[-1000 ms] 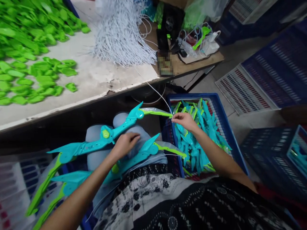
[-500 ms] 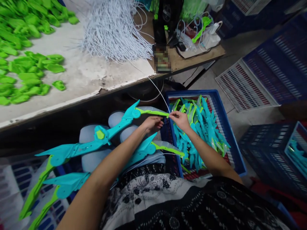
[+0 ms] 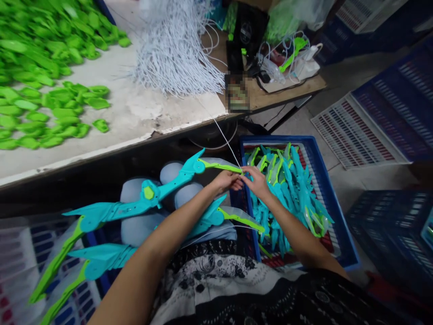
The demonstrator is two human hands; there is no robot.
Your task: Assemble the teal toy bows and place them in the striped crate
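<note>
A toy bow point(image 3: 149, 193), turquoise with bright green arms, lies slantwise over my knees. At its right-hand green tip, my left hand point(image 3: 226, 181) curls its fingers around the end from below. Close against it, my right hand point(image 3: 256, 180) pinches a thin white cord point(image 3: 223, 136) at the same tip. The cord runs taut from there up to the table edge; its end between my fingers is hidden. Nearer my body lies a second toy bow point(image 3: 213, 214), with a white cord along it and my left forearm across it.
On the table point(image 3: 135, 115) are green plastic parts point(image 3: 64, 108) and a heap of white cords point(image 3: 179, 58). A blue crate point(image 3: 350, 253) of turquoise and green bow pieces point(image 3: 287, 189) stands at my right. More crates point(image 3: 368, 131) are stacked farther right.
My left hand has come in closer to the bow's tip and now meets my right hand there. The whole view has shifted, so things appear slightly lower and farther right.
</note>
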